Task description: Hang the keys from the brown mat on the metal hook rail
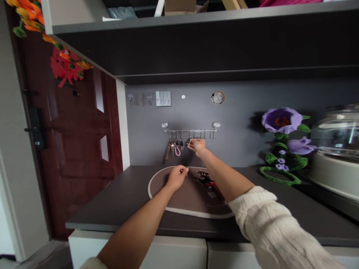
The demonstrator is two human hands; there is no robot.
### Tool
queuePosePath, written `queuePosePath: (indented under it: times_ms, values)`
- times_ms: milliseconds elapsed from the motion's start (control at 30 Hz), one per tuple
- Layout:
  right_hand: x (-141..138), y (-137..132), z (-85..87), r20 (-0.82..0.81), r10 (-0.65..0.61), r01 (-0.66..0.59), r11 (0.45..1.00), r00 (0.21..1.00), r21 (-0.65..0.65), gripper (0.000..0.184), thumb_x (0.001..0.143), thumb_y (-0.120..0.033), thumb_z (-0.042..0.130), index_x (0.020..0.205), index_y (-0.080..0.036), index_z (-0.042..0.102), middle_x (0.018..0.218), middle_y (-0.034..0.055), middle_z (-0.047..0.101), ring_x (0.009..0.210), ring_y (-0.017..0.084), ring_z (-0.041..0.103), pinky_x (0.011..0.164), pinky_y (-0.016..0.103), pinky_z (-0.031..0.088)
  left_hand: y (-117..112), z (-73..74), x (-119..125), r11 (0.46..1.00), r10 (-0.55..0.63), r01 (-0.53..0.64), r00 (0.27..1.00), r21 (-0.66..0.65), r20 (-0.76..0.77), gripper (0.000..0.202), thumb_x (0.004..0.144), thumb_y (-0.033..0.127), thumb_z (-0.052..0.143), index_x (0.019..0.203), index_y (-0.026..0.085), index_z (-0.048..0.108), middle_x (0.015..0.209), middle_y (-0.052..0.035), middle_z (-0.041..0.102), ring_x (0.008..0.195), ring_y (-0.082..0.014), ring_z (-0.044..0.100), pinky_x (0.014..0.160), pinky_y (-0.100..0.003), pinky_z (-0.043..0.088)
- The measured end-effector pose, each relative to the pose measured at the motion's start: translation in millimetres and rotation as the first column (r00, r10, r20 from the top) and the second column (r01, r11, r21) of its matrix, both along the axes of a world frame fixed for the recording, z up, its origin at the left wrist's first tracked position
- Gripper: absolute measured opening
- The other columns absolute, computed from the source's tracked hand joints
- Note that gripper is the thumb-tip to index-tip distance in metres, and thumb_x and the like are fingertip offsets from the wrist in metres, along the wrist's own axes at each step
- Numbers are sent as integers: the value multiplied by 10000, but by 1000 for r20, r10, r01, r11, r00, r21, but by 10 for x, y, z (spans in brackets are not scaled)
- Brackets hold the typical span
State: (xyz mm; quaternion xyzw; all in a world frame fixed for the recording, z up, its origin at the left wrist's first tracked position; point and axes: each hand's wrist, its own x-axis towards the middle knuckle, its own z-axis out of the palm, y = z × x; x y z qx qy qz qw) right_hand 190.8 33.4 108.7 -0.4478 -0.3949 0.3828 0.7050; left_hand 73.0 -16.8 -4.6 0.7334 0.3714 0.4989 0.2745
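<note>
On my head feed, at least 3 key bunches point(175, 147) hang from the stainless hook rail point(190, 130) fixed to the grey wall. I can pick out a brown leather fob point(168, 151) and a pink loop strap point(177, 150) among them. More hooks run along the rail to the right of those bunches. A pile of keys point(204, 178), with some red on it, lies on the oval brown mat point(153, 190), so part of the set is up on the rail and part is down on the mat.

The 2 hands are apart, 1 high and 1 low. The right hand point(198, 146), in a cream knit sleeve point(269, 224), is up at the rail, its fingertips pinching a small metal key point(190, 141) right beside the hooks. I cannot see from here whether that key has caught on a hook. The left hand point(176, 177) is over the mat near its far edge, just beside the pile, with its fingers point(183, 170) drawn together. Whether they hold anything, I cannot tell; nothing shows between them at this resolution.

Off to the right, a purple artificial flower point(282, 120) stands on the dark countertop point(112, 194), and a dark red door point(70, 149) fills the left of my view.
</note>
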Motion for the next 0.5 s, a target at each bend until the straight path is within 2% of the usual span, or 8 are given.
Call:
queuePosePath:
  times_ms: [500]
  values:
    - [60, -22, -101, 85, 24, -19, 998, 996, -55, 113, 752, -99, 455, 657, -154, 478, 511, -35, 485, 482, 46, 498, 539, 203, 499, 49, -30, -5, 1000, 9, -9, 1000, 17, -7, 251, 743, 350, 444, 649, 142, 549, 592, -3, 553, 570, -100, 484, 561, -212, 366]
